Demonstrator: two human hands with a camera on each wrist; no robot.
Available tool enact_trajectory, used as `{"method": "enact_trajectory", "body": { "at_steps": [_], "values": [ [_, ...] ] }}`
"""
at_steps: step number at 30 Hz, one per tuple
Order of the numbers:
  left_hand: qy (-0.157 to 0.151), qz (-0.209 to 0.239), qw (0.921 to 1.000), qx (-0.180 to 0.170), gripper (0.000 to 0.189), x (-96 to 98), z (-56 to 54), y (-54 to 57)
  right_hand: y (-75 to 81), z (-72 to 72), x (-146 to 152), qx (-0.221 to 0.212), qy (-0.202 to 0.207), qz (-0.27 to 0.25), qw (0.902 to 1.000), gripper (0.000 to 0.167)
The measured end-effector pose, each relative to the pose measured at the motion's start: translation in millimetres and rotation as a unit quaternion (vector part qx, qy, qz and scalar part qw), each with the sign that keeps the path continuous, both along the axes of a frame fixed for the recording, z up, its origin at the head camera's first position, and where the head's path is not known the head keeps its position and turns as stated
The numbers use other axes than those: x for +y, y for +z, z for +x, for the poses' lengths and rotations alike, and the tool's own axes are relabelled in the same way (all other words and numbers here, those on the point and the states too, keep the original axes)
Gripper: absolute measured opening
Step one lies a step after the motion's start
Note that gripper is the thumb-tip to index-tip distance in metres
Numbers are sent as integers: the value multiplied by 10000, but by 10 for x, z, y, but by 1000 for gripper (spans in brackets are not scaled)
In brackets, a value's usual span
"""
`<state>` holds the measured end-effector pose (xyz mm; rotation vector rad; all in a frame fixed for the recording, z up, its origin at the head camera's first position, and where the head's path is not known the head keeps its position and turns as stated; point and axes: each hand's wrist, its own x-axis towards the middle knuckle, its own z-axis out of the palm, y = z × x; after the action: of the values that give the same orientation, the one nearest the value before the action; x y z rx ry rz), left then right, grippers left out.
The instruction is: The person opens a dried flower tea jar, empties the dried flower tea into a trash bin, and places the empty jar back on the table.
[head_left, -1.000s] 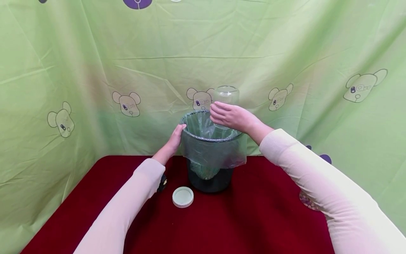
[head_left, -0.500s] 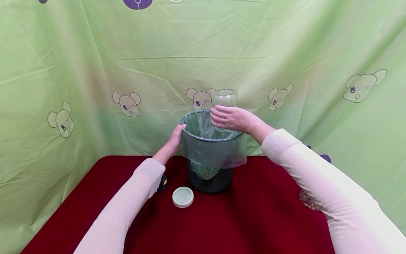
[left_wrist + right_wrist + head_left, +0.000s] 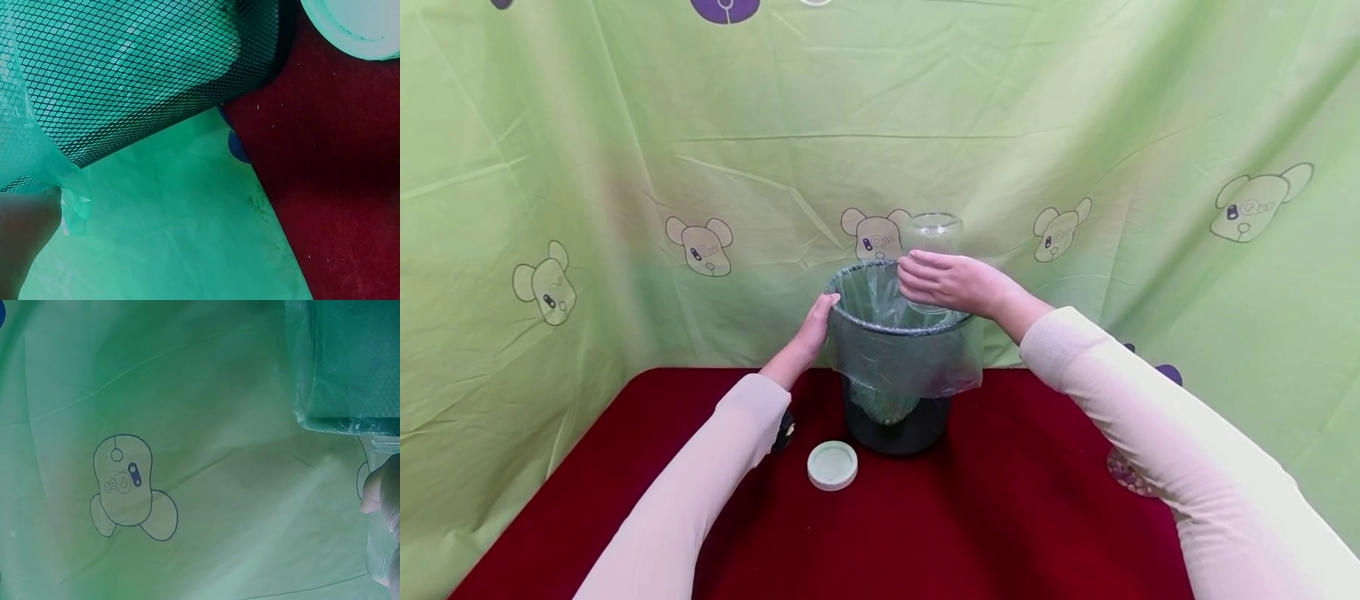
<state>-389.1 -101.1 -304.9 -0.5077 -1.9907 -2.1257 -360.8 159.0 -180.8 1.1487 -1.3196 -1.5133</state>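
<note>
My right hand grips a clear glass jar, turned upside down over the wastebasket's right side. Its ribbed body shows above my fingers, its mouth points down, and the hand hides its middle. The threaded neck of the jar is close by the bin rim in the right wrist view. With the thumb over the rim, my left hand holds the left side of the black mesh wastebasket. A thin translucent bag lines the bin and hangs over its outside; the left fingers are mostly hidden.
A pale round lid lies on the red tablecloth in front of the bin. Beneath the right sleeve, a speckled round thing is partly hidden. Behind the table hangs a green curtain with animal-head prints.
My right hand has lowered slightly with the inverted jar, mostly in the first half second. The left hand, wastebasket and lid stay in place.
</note>
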Motion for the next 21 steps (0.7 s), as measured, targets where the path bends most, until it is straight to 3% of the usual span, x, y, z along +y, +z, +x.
{"method": "enact_trajectory", "body": {
  "at_steps": [11, 21],
  "values": [
    [25, 30, 10000, -3, 47, 8, -14, -19, -37, -5, 38, -75, 173, -280, 9994, 54],
    [3, 11, 10000, -30, 51, 3, -11, -4, 11, -6, 70, -214, -39, -636, 9977, 59]
  ]
}}
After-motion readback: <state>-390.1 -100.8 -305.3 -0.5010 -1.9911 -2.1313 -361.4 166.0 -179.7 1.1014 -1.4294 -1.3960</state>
